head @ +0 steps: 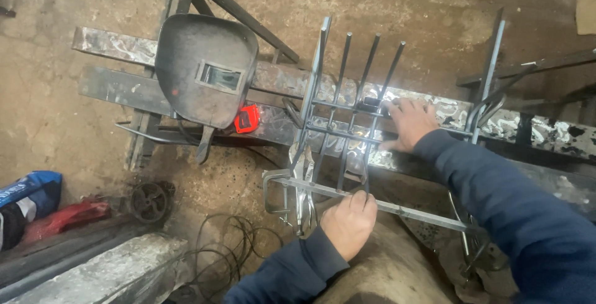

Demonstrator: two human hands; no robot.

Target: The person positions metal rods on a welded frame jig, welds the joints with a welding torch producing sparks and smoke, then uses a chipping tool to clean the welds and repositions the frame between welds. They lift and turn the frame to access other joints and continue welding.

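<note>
A steel grille frame [347, 111] of square bars lies across two long steel beams [118, 86]. My right hand [406, 121] rests flat on the grille's upper cross bars, fingers spread, pressing near one upright bar. My left hand [347, 220] is closed around a thin dark rod or handle at the grille's lower rail [410, 208]. Locking pliers [303, 183] clamp the lower rail at its left end, just left of my left hand.
A dark hand-held welding shield [205, 68] lies on the beams at left, with a small red tool [247, 119] beside it. Black cables [230, 257] coil on the dirt floor. A small wheel [149, 203], red rag and blue bag sit at lower left.
</note>
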